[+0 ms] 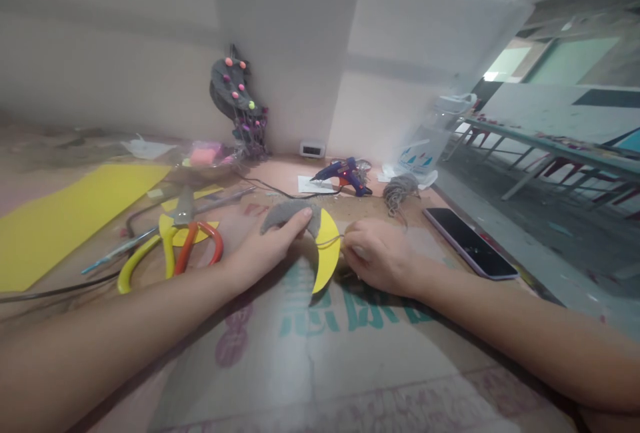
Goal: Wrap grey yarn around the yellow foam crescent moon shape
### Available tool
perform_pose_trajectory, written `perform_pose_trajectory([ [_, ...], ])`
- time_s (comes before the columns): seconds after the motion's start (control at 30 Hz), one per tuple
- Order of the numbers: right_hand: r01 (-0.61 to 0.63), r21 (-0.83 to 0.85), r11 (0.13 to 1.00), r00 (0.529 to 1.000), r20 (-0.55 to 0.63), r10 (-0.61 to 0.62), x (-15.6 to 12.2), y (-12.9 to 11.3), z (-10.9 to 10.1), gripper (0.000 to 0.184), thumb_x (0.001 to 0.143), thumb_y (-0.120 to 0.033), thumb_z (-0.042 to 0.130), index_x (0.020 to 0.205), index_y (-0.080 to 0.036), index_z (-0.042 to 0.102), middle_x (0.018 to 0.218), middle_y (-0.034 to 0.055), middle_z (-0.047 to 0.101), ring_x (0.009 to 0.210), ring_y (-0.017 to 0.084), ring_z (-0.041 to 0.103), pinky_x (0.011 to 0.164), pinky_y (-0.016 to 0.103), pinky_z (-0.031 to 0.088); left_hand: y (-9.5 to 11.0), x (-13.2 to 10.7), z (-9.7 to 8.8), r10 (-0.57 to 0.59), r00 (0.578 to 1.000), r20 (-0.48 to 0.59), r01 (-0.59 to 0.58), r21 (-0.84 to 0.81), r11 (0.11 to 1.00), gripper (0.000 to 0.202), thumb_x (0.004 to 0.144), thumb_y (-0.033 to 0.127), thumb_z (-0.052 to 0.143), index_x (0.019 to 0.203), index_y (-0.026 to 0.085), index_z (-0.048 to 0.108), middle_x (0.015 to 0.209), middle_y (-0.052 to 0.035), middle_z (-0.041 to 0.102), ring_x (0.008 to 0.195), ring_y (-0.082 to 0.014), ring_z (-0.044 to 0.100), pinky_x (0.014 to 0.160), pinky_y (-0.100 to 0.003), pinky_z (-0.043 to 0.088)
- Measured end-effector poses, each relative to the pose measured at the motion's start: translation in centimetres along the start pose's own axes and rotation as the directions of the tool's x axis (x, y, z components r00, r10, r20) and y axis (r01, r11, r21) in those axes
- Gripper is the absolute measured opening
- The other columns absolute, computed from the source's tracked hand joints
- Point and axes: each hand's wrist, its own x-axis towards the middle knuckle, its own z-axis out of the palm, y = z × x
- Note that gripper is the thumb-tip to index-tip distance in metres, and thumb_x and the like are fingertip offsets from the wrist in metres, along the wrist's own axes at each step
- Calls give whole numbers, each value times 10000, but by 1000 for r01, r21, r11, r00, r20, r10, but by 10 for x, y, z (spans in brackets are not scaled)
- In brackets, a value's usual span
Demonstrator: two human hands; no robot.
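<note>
My left hand (280,240) grips a crescent moon shape whose left part is wrapped in grey yarn (286,213). The bare right part of the crescent (329,253) is yellow, with its tip pointing down. A single strand of grey yarn (330,241) crosses the yellow part and runs into my right hand (373,253), whose fingers are closed in a pinch on it. Behind my right hand lies a loose ball of grey yarn (399,192). Both hands are above a printed cardboard sheet (310,366).
Scissors (170,246) with yellow and red handles and a yellow sheet (75,220) lie left. At the back are a blue glue gun (345,173), a small digital clock (313,149) and a grey crescent decoration with pompoms (227,86). A phone (470,243) and a plastic bottle (445,126) stand right.
</note>
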Motion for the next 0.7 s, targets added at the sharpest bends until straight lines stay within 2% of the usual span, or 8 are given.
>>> perform_pose_trajectory([
  [0.07,-109,65,992,992,-61,113,0,1,1,46,890,-154,481,865,-182,508,765,33,570,666,145,499,607,269,382,-1,0,0,0,1000,-11,0,5,1000,339,841,511,539,714,213,638,758,9,699,790,-204,632,742,-281,492],
  [0.13,-216,139,966,972,-62,227,-1,2,0,56,894,-194,497,943,-172,512,817,41,575,673,139,512,619,266,402,-2,-1,0,8,1000,-28,-7,25,1000,328,853,496,525,757,211,657,787,10,707,799,-199,636,747,-278,490],
  [0.27,-355,251,900,934,45,355,1,3,0,258,915,-295,521,1145,-179,515,920,45,634,683,128,559,636,259,434,-2,-3,-1,1,1000,-14,0,27,1000,340,867,501,504,859,215,690,895,9,731,837,-196,642,784,-273,480],
  [0.33,-372,265,890,928,93,360,2,4,2,255,902,-333,555,1110,-186,568,887,36,660,683,133,573,629,256,434,-1,-5,-1,-3,1000,10,3,25,1000,358,870,510,497,868,211,695,911,0,735,838,-200,643,773,-270,479],
  [0.43,-353,263,898,935,108,337,3,3,5,160,897,-319,570,901,-180,648,766,26,671,676,138,581,632,253,425,0,-4,-1,17,1000,13,-17,36,999,363,875,507,490,858,206,693,918,-5,738,826,-201,643,753,-264,479],
  [0.5,-292,251,923,956,78,281,4,2,2,194,920,-292,530,822,-174,650,713,26,663,660,133,573,628,250,414,-1,-2,-2,48,999,-12,-47,57,997,351,876,496,494,845,203,685,905,-3,737,822,-197,640,755,-259,475],
  [0.63,-29,74,997,993,115,20,8,2,-13,256,946,-301,460,844,-159,646,758,59,664,699,162,560,654,286,404,-4,5,-4,82,996,-35,-78,104,992,318,870,461,522,899,187,681,925,-15,726,854,-191,627,797,-256,461],
  [0.7,-2,-18,1000,990,141,5,11,10,-20,267,941,-315,453,868,-149,649,806,86,668,752,190,565,684,313,408,-4,7,-4,89,995,-39,-83,120,989,292,865,432,540,915,182,681,929,-19,720,862,-187,620,802,-252,456],
])
